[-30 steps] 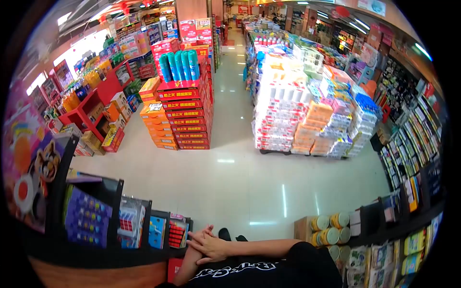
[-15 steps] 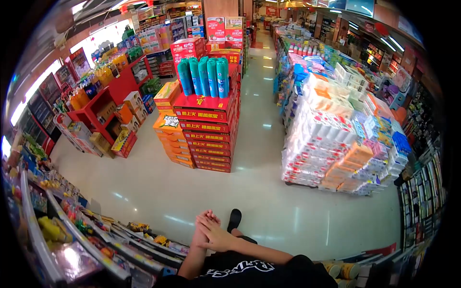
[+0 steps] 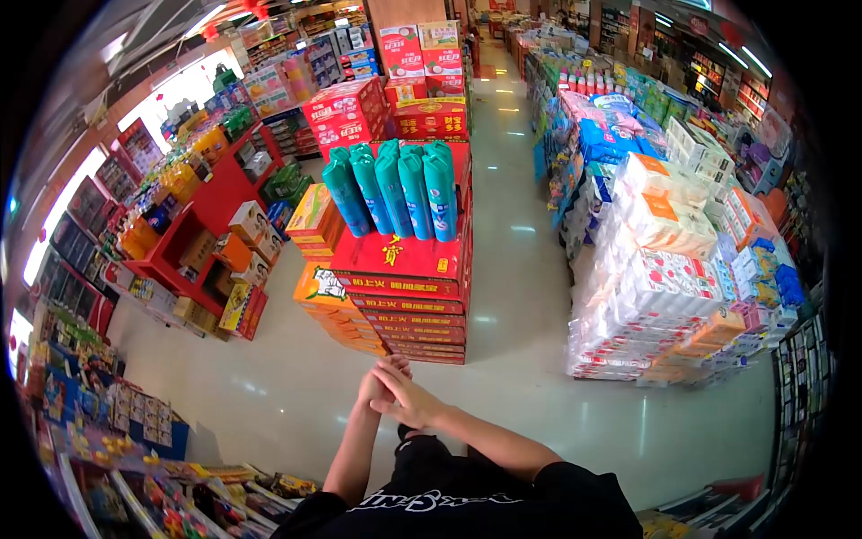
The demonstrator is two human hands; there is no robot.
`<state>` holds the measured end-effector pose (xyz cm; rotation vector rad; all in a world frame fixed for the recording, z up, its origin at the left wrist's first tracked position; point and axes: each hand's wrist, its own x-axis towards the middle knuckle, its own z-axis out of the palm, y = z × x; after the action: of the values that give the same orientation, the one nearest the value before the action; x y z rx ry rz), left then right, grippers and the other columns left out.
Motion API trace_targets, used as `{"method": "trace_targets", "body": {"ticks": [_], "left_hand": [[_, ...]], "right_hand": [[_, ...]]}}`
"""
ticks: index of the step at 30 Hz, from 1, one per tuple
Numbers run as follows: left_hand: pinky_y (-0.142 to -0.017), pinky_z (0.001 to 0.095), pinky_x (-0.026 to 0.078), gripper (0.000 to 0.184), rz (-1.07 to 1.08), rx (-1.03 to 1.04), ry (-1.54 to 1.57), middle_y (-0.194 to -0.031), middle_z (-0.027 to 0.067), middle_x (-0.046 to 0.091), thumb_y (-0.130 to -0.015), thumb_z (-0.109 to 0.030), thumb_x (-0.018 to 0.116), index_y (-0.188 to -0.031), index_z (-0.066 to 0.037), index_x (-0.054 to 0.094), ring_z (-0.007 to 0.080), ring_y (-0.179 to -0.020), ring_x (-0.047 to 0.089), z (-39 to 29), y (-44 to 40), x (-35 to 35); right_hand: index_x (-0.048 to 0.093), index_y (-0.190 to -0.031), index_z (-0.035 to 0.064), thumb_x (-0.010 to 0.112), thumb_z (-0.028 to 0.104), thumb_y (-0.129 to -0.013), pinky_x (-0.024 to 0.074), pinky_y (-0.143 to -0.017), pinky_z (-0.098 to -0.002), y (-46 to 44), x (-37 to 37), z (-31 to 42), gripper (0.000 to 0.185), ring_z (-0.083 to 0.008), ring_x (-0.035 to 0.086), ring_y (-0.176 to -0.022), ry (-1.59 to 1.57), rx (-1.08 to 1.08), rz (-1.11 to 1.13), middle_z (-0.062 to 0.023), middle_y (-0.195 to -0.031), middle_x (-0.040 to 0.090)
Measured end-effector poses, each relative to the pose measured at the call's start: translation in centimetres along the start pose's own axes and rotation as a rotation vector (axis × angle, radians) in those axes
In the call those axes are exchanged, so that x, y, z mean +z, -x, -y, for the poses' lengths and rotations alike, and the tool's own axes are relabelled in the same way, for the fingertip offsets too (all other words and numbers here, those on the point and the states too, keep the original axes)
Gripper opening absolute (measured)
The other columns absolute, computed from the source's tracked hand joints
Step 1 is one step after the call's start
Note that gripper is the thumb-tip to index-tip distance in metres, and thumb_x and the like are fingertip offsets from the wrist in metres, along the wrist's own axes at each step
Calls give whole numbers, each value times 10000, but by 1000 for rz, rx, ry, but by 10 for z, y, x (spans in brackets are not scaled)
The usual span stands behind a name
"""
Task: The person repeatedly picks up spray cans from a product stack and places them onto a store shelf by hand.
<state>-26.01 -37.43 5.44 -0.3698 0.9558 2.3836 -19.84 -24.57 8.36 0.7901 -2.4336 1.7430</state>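
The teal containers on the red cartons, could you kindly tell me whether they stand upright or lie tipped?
Upright: the teal containers stand on end atop the red cartons, bases down, tops up.

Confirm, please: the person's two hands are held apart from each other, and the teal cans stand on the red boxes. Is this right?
Not quite: the head view shows the left hand and right hand together, touching. The teal cans do stand on the red boxes.
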Motion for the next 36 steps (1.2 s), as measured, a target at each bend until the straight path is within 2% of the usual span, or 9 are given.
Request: {"method": "trace_targets", "body": {"ticks": [5, 14, 21, 26, 29, 31, 34, 35, 36], "left_hand": [[-741, 302, 536, 336, 1, 258, -703, -1080, 98, 623, -972, -199, 556, -1231, 15, 539, 186, -914, 618, -108, -128, 1], [-1166, 405, 203, 950, -186, 864, -1140, -1502, 272, 298, -814, -288, 791, -1458, 106, 215, 341, -1424, 267, -237, -372, -21], [-959, 440, 414, 670, -60, 991, -1158, -1183, 186, 507, -696, -142, 848, -1244, 32, 504, 322, -1098, 512, -243, -402, -20], [-940, 468, 399, 666, 21, 915, -1235, -1186, 210, 477, -684, -199, 856, -1205, 34, 514, 367, -1088, 490, -236, -361, -8], [-929, 501, 369, 625, 158, 1205, -1276, -1139, 184, 458, -776, -305, 782, -1221, 3, 470, 348, -1070, 469, -198, -336, -33], [-933, 465, 377, 685, 262, 1099, -1261, -1187, 153, 406, -785, -354, 766, -1282, -22, 431, 295, -1109, 449, -163, -289, -38], [-967, 521, 364, 715, 353, 1103, -975, -1244, 195, 449, -826, -431, 730, -1333, -39, 412, 355, -1119, 485, -89, -224, -21], [-892, 459, 451, 509, 298, 508, -449, -1162, 150, 527, -905, -376, 634, -1258, -43, 481, 283, -1030, 565, -65, -194, 4], [-876, 450, 456, 482, 245, 275, -310, -1147, 144, 533, -911, -367, 623, -1242, -43, 489, 276, -1015, 570, -42, -172, 17]], "right_hand": [[288, -1450, -87, 577, 458, -935, 236, -1165, -441, -122, -36, -46, 804, -409, 240, -1440, 98, 66, -111, -319, -1520, 248], [213, -1510, -15, 556, 504, -945, 199, -1184, -433, -266, -49, -132, 840, -386, 151, -1473, 142, 347, -149, -299, -1568, 128], [183, -1481, -96, 550, 470, -947, 230, -1174, -427, -305, -44, -166, 860, -431, 205, -1443, 131, 327, -261, -357, -1533, 150], [164, -1483, -105, 566, 400, -955, 241, -1174, -396, -297, -49, -158, 833, -393, 239, -1442, 140, 344, -316, -338, -1529, 200], [201, -1467, -110, 624, 324, -926, 319, -1136, -401, -277, -41, -149, 812, -397, 324, -1402, -68, 288, -469, -337, -1502, 262], [345, -1377, -100, 679, 274, -875, 409, -1046, -439, -252, -33, -136, 709, -387, 522, -1194, 187, 189, -660, -268, -1265, 510], [423, -1307, -53, 696, 271, -832, 431, -982, -451, -181, -37, -91, 637, -387, 548, -1114, 69, 390, -743, -246, -1178, 539], [434, -1299, -38, 700, 268, -819, 434, -972, -450, -151, -33, -82, 629, -392, 547, -1113, 84, 430, -788, -249, -1186, 536], [445, -1290, -23, 703, 266, -806, 436, -962, -449, -120, -30, -74, 621, -398, 545, -1112, 96, 474, -833, -252, -1194, 534]]}}
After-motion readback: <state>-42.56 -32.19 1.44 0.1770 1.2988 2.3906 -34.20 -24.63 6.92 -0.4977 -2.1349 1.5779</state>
